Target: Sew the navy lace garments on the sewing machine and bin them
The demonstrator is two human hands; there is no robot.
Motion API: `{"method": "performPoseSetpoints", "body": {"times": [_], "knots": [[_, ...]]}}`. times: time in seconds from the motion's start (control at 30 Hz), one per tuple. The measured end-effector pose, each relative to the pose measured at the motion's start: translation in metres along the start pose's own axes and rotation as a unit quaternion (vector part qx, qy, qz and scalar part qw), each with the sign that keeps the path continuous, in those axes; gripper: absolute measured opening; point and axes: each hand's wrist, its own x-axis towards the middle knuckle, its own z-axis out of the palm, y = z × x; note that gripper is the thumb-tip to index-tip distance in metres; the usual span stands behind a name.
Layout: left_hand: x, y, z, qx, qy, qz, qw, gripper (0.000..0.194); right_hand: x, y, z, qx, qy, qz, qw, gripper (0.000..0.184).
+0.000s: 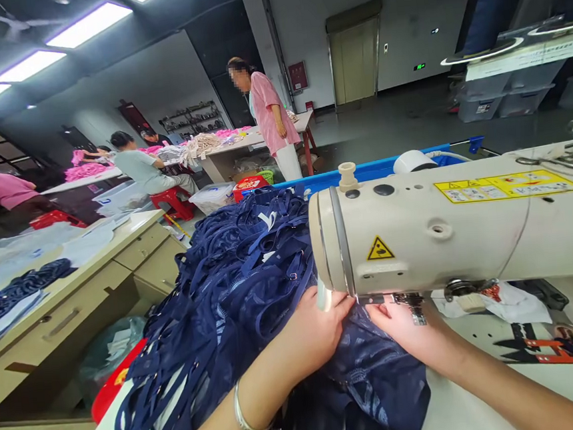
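Directions are by clock face from the centre of the view. Between eight and nine o'clock stands a drawered desk (60,322), with papers and a dark striped bundle (34,280) on its top. From eight to seven o'clock lies a large heap of navy garments (241,272), straps trailing down its near side. At twelve o'clock, well behind, a person in a pink top (267,106) stands beside a work table.

Just short of six o'clock, the left hand (316,326), a bangle (241,410) on its wrist, lies palm down. Its fingers are near together, only slightly bent, and extend under the end of the sewing machine (393,232), resting on navy fabric. A firm grip cannot be confirmed, some fingertips being obscured.

At five o'clock, the navy piece being handled (381,374) spreads below the machine head, its upper edge between the two hands.

Between four and five o'clock, the right hand (404,332) is partly screened by the machine's metal fittings. Thumb and forefinger are bent close together at the fabric edge, touching it; whether they pinch it cannot be told. At four o'clock, orange-handled snips (544,352) lie on the machine bed, well apart from the right hand.
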Motion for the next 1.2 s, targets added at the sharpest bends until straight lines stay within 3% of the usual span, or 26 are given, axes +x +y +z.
{"method": "performPoseSetpoints", "body": {"times": [0.23,0.4,0.73,1.0,1.2], "knots": [[0.003,0.006,0.006,0.014,-0.005,-0.016,1.0,0.044,0.009,0.001,0.015,-0.062,-0.002,-0.013,0.998,0.024],[0.004,0.01,0.004,0.039,-0.022,-0.021,0.999,0.038,0.014,0.001,0.012,-0.068,-0.023,-0.032,0.997,0.027],[0.0,0.008,0.008,0.027,0.017,-0.018,0.999,0.035,0.012,0.001,0.009,-0.124,-0.021,-0.042,0.991,0.034],[0.0,0.01,0.009,0.039,0.005,-0.027,0.999,0.033,0.019,0.023,0.025,-0.102,-0.038,-0.03,0.994,0.03],[0.002,0.015,0.003,0.065,-0.023,-0.038,0.997,0.03,0.018,0.011,0.012,-0.118,-0.009,-0.057,0.991,0.031]]}}
